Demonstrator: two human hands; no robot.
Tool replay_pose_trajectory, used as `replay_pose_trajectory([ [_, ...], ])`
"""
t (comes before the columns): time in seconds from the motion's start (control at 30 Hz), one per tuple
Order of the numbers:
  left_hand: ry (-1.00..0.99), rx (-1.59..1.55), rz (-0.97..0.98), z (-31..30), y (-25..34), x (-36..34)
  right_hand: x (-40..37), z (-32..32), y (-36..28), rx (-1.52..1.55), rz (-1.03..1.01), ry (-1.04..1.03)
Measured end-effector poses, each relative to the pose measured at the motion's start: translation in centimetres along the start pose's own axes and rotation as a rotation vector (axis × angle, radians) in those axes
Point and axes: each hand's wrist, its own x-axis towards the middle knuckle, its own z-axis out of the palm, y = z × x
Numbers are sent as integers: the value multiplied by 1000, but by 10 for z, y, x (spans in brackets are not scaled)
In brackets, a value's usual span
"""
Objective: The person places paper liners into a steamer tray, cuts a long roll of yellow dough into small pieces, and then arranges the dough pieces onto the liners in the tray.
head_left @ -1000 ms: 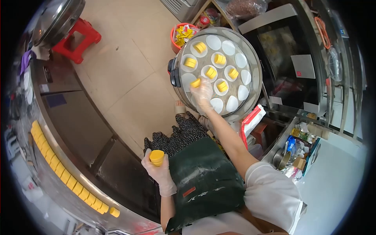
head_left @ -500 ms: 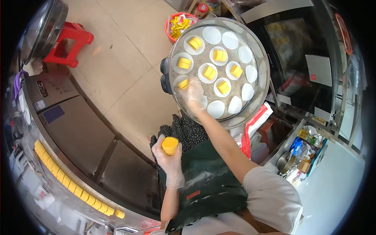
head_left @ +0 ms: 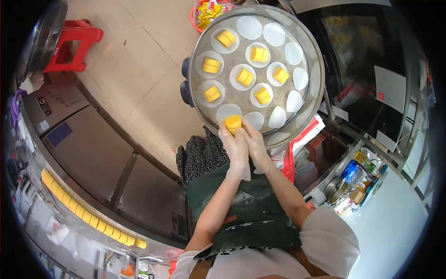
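Head cam: both gloved hands meet just past the apron (head_left: 241, 209), arms bent in. Left hand (head_left: 236, 149) and right hand (head_left: 255, 139) pinch a yellow cake stack (head_left: 233, 123) at the steamer tray's (head_left: 238, 56) near rim. Seven cakes (head_left: 244, 76) sit on white papers beyond the fingers, nothing blocking.

My left grip (head_left: 235, 148), gloved, is closed around a yellow cake stack (head_left: 233, 123) at the near rim of the round steamer tray (head_left: 312, 93). My right grip (head_left: 255, 142) lies just beside it, fingertips against the stack's right side; whether they clasp it cannot be told. Seven yellow cakes (head_left: 245, 76) sit on white paper discs (head_left: 249, 27) in the tray; other discs are bare. A row of yellow cakes (head_left: 88, 218) lines the bench (head_left: 88, 153) at left. A red stool (head_left: 69, 44) stands on the floor, far left.
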Motion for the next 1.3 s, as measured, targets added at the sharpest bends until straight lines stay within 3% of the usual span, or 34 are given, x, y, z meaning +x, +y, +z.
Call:
replay_pose_trajectory([
  [0.13, -25, -176, -225, 14, -23, 21, 36, 2, 51, 125, 136, -131],
  [0.33, 17, -261, -263, 32, -53, 40, 59, 5, 62, -195, -26, -36],
  [0.53, -36, -359, -250, 33, -69, 49, 66, 10, 67, -314, -81, 16],
  [0.57, -85, -375, -226, 31, -70, 45, 63, 8, 67, -355, -114, 54],
  [0.67, -198, -336, -67, -10, 14, 16, 46, 0, 30, -406, -218, 137],
  [0.7, -144, -31, 149, -15, -12, 6, 32, 0, 1, -374, -239, 138],
  [0.73, -148, -52, 189, -42, 9, -8, 27, -5, -5, -421, -277, 103],
  [0.77, -37, -164, 348, -52, -6, -17, 24, -2, -16, -294, -212, 112],
  [0.87, 123, -235, 361, -157, 16, -39, 14, 22, -58, -306, -313, 38],
  [1.0, 579, -206, 259, -315, -17, -91, -48, 151, -120, -297, -510, -340],
  [1.07, 790, -138, 173, -381, -39, -130, -92, 226, -142, -310, -491, -628],
  [1.13, 1038, -79, 82, -442, -76, -166, -138, 309, -155, -575, -857, -983],
  [1.17, 1220, 73, 146, -470, -105, -181, -168, 350, -161, -589, -1024, -1159],
  [1.2, 1319, -11, 6, -495, -125, -203, -205, 390, -166, -595, -1182, -1335],
  [1.23, 1479, 225, -11, -518, -158, -216, -230, 429, -154, -572, -1284, -1474],
  [1.27, 1463, 316, -221, -540, -175, -230, -253, 463, -141, -547, -1378, -1609],
  [1.3, 1449, 377, -249, -561, -189, -239, -279, 494, -133, -479, -1504, -1643],
])
